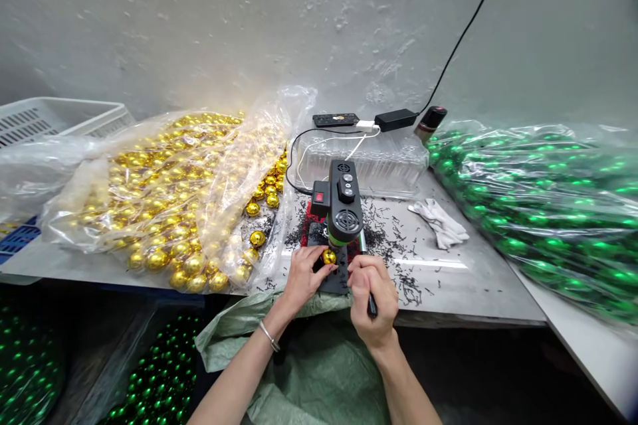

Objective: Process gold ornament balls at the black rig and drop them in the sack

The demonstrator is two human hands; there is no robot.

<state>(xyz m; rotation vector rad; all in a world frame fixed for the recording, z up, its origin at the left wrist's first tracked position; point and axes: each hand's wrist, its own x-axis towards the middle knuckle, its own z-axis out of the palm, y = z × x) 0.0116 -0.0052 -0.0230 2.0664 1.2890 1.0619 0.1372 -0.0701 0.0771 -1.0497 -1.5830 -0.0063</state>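
A small black hand-press machine (343, 202) with a red switch stands on the table in front of me. My left hand (305, 272) pinches a shiny gold ball (328, 256) between thumb and fingertips, just under the machine's head, on its dark base (335, 282). My right hand (371, 295) is wrapped round the black-gripped lever (372, 306) on the machine's right side. Loose gold balls (257, 238) lie left of the machine, beside a clear plastic bag (199, 172) full of them. Small black bits (393, 232) are scattered round the base.
Behind the machine, a clear plastic tray (383, 163) carries a black power adapter (397, 120) and a phone-like device (335, 120). White gloves (441, 222) lie to the right, near bagged green balls (538, 206). A white crate (74, 113) stands far left. Green sacking (319, 365) hangs at the front edge.
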